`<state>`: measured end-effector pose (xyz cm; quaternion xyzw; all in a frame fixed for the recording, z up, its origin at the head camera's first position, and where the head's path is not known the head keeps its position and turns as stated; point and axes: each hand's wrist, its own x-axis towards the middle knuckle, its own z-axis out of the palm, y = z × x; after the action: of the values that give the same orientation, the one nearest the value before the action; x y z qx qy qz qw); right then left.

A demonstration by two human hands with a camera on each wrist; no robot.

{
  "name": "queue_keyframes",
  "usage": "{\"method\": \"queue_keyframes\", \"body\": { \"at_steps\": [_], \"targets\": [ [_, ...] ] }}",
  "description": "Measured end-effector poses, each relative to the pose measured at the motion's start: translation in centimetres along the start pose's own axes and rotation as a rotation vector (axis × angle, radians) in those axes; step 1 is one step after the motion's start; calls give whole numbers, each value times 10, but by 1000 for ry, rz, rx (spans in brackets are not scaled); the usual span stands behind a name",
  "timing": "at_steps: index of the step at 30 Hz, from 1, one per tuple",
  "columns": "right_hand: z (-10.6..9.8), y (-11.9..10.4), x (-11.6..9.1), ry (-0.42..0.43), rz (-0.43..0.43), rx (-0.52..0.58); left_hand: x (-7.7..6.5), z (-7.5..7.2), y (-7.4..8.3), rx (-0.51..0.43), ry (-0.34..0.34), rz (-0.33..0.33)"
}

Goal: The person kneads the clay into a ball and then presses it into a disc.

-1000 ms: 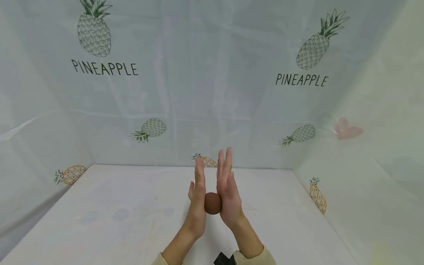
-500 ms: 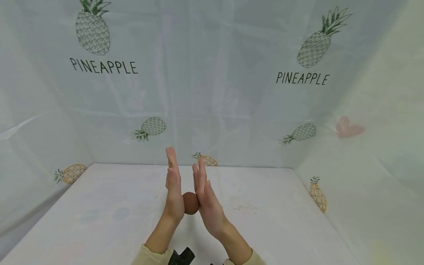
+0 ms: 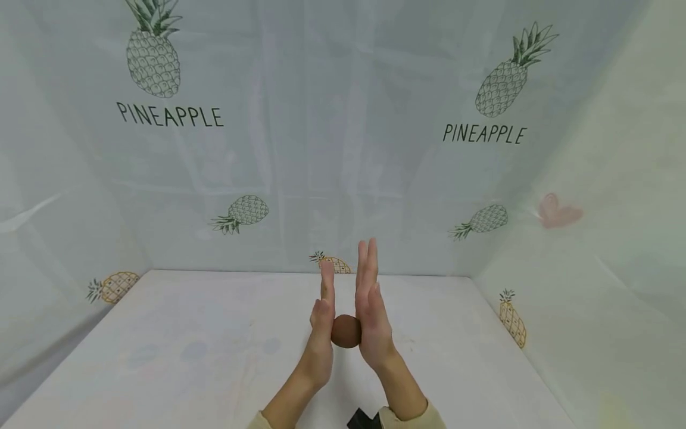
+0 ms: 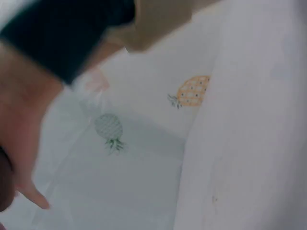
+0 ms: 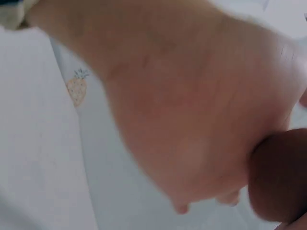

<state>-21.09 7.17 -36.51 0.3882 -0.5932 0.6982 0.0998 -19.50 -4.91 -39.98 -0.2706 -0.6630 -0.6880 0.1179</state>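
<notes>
A smooth, matte brown ball (image 3: 346, 331), like a lump of modelling clay, sits between the two palms in the head view. My left hand (image 3: 322, 333) presses it from the left, fingers straight and pointing forward. From the right, the flat palm of my right hand (image 3: 373, 322) presses against it, fingers also stretched out and reaching farther forward than the left ones. Both hands are raised over the white table. Part of the brown ball (image 5: 280, 175) shows large beside a palm in the right wrist view. Only its dark edge (image 4: 5, 184) enters the left wrist view.
The white tabletop (image 3: 187, 357) lies under the hands, with faint stains on it. Behind and at the sides hangs a pale curtain (image 3: 343, 149) printed with pineapples. A black strap piece (image 3: 364, 419) shows at the right sleeve cuff (image 3: 412, 417).
Half a second ago the hands and ball were farther left, with the left fingertips ahead. Now they are back at the middle, with the right fingertips ahead, nearly as one second ago.
</notes>
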Motion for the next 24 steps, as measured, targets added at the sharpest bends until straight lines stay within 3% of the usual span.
{"method": "queue_keyframes", "body": {
  "at_steps": [5,9,13,18,24],
  "targets": [
    [1,18,2,-26,86,39,-3,-3,11,-13,-4,40],
    [18,28,-1,-104,187,88,0,-19,17,-25,58,55],
    [34,23,-4,-148,244,153,8,-38,19,-54,108,69],
    [36,9,-4,-128,246,199,14,-43,14,-46,136,50],
    [27,-7,-3,-70,171,227,12,-30,2,18,117,-3]
  ]
}}
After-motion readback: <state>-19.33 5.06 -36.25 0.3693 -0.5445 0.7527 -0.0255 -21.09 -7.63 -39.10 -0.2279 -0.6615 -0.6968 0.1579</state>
